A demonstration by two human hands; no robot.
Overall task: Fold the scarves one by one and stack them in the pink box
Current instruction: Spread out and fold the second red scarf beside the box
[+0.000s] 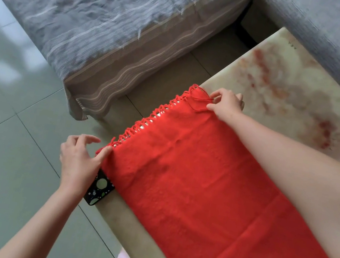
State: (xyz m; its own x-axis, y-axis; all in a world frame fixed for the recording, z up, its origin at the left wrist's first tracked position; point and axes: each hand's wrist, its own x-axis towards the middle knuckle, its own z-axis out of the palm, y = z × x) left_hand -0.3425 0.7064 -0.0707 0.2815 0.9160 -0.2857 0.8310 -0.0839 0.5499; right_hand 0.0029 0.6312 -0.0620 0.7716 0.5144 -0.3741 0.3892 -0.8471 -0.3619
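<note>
While the scarf (201, 179) lies flat on the worktop (296, 82), the right hand (227, 104) pinches its far fringed corner and the left hand (79, 158), fingers (92, 138) spread, touches the near corner with the thumb, probably to square this end for folding.

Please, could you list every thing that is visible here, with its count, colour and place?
red scarf: one, red, fringed, spread on the table.
table: one, beige with reddish blotches, beside the sofa.
phone: one, black dotted case, at the table's edge.
sofa: one, grey striped cover, beyond the table.
floor: grey tiles, at left.
left hand: thumb touches the scarf's near fringe corner.
right hand: pinches the scarf's far fringe corner.
</note>
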